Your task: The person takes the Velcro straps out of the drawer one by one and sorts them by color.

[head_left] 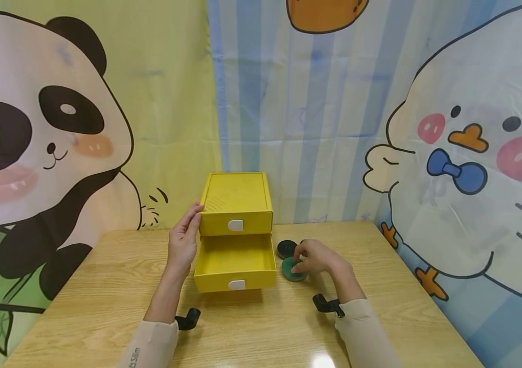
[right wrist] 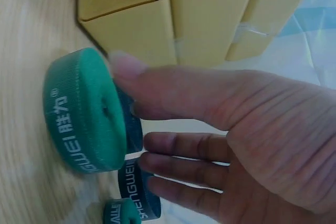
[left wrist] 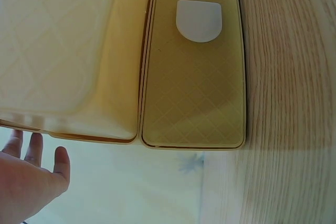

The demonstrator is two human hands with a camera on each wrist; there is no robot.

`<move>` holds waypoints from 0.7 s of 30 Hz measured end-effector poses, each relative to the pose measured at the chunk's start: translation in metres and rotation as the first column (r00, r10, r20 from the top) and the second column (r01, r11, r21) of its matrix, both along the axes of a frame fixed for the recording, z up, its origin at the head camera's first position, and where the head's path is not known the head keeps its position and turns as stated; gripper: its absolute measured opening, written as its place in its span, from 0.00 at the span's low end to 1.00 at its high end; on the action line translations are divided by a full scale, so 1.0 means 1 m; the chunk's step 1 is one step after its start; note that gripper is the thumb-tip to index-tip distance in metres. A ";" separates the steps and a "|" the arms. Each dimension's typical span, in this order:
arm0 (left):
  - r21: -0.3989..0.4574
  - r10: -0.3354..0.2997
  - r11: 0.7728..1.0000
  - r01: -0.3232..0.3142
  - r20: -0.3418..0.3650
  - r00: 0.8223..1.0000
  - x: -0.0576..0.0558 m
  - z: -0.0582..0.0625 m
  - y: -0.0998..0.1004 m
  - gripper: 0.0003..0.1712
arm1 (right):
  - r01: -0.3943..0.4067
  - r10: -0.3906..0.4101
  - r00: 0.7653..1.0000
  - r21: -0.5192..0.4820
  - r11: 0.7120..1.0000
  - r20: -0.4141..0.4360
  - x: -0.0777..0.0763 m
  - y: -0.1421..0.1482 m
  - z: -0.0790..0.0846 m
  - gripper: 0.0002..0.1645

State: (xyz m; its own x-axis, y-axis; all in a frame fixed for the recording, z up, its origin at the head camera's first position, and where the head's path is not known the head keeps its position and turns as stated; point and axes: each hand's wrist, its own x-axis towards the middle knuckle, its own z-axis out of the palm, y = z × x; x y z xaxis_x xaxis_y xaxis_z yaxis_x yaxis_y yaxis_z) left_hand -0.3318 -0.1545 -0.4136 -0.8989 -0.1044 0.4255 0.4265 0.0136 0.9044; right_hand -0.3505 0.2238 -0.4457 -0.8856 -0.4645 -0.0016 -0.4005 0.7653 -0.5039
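A yellow two-drawer box [head_left: 235, 193] stands at the back of the table, its lower drawer [head_left: 235, 280] pulled out. My left hand [head_left: 184, 244] rests on the left side of the box by the upper drawer, fingers extended; its fingertips [left wrist: 34, 145] show at the box edge in the left wrist view. To the right of the drawer lies a green tape roll [head_left: 292, 276] with white lettering. My right hand [head_left: 318, 257] reaches over it, thumb [right wrist: 128, 66] right at its edge, other fingers [right wrist: 178, 166] mostly straight.
A black roll [head_left: 287, 249] sits just behind the green one. Another dark lettered roll [right wrist: 144, 192] and a small green roll [right wrist: 121, 212] show below in the right wrist view. Printed curtains [head_left: 279, 112] hang behind the wooden table [head_left: 251, 337].
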 end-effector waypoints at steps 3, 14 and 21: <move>0.003 -0.001 1.000 0.001 0.002 1.000 0.000 0.000 0.000 0.23 | -0.006 0.001 0.996 -0.057 0.998 -0.090 -0.002 0.001 0.003 0.09; 0.014 -0.003 1.000 0.003 0.002 1.000 0.001 0.002 0.000 0.23 | 0.047 -0.125 0.966 -0.327 0.944 -0.224 0.002 -0.002 0.019 0.14; 0.018 -0.005 1.000 0.005 0.003 1.000 0.000 0.000 0.000 0.23 | -0.035 -0.069 0.961 -0.364 0.931 -0.267 0.008 -0.007 0.026 0.15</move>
State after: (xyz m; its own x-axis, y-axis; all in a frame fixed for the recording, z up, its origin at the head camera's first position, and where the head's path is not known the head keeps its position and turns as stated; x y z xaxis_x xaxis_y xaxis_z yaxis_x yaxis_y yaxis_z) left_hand -0.3321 -0.1544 -0.4141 -0.9007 -0.1074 0.4210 0.4239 -0.0047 0.9057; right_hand -0.3427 0.2170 -0.4201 -0.8356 -0.3722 0.4039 -0.5492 0.5591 -0.6210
